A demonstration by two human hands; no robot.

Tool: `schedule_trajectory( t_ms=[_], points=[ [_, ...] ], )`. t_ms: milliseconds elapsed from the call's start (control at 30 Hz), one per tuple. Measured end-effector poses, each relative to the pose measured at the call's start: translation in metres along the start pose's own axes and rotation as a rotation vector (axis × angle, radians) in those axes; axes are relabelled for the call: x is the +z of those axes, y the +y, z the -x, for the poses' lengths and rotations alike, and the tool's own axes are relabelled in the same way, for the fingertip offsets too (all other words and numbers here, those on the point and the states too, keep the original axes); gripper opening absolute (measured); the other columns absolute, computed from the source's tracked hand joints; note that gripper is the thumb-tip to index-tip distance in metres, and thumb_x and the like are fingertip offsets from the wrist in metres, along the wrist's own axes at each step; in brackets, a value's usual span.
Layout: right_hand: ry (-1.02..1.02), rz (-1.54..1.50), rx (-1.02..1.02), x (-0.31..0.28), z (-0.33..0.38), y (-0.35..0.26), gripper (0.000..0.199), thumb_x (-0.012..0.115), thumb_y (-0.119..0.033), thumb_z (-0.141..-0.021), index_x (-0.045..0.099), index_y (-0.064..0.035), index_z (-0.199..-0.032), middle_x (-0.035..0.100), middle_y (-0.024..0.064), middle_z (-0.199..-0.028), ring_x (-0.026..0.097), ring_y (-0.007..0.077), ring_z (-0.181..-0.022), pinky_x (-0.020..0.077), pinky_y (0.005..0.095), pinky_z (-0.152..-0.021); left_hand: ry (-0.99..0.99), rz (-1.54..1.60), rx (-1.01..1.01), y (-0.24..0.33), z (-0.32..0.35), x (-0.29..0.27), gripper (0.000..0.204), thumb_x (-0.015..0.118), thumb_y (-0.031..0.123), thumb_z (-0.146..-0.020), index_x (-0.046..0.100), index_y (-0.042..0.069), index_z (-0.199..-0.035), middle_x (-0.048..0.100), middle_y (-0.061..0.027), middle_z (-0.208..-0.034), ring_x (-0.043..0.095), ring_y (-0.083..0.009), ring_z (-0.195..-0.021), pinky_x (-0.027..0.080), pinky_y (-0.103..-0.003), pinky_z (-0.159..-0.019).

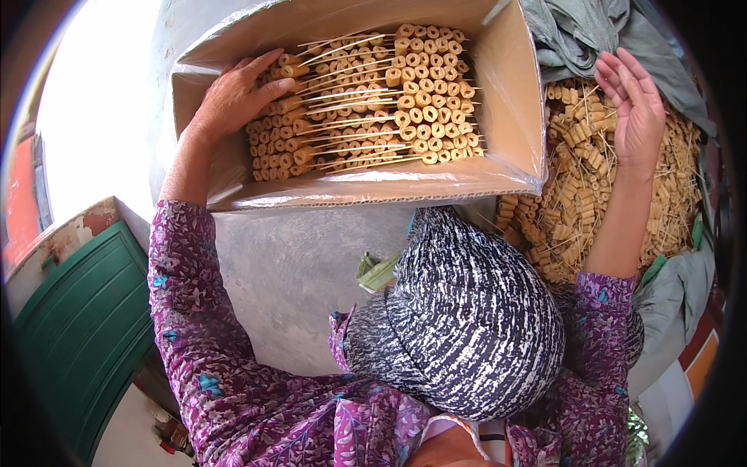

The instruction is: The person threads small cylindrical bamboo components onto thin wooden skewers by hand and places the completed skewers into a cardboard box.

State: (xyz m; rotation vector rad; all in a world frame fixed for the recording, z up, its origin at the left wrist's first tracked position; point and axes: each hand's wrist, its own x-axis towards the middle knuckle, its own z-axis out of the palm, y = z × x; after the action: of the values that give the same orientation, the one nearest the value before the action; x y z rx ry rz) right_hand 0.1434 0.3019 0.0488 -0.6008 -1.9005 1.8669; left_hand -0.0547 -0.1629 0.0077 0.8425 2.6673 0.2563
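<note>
Rows of tan, ring-shaped rolls threaded on thin wooden skewers (436, 93) lie packed in a plastic-lined cardboard box (510, 86). My left hand (237, 93) is inside the box's left end, resting on the rolls there, with thumb and fingers apart. Bare stick lengths cross the middle of the rows. Outside the box on the right, my right hand (634, 109) hangs over a big loose heap of skewered rolls (580, 163). Its fingers are stretched out and nothing shows in them.
Grey-green cloth (580, 31) borders the heap at the back and right side. A green leaf-like scrap (377, 272) lies on the grey floor (280, 272) beside my patterned knee (475, 319). At the left stands a green panel (85, 335).
</note>
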Motion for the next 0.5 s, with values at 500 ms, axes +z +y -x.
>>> schedule_trajectory(
  t_ms=[500],
  points=[
    [0.199, 0.106, 0.448, -0.023, 0.116, 0.127, 0.033, 0.052, -0.011, -0.097, 0.055, 0.003, -0.126, 0.066, 0.0147, -0.112, 0.067, 0.0198, -0.096, 0.0531, 0.0299, -0.084, 0.005, 0.009, -0.236, -0.007, -0.015, 0.018, 0.062, 0.066, 0.058, -0.079, 0.063, 0.015, -0.125, 0.069, -0.0149, -0.106, 0.064, -0.0305, -0.105, 0.049, -0.042, -0.09]
  ],
)
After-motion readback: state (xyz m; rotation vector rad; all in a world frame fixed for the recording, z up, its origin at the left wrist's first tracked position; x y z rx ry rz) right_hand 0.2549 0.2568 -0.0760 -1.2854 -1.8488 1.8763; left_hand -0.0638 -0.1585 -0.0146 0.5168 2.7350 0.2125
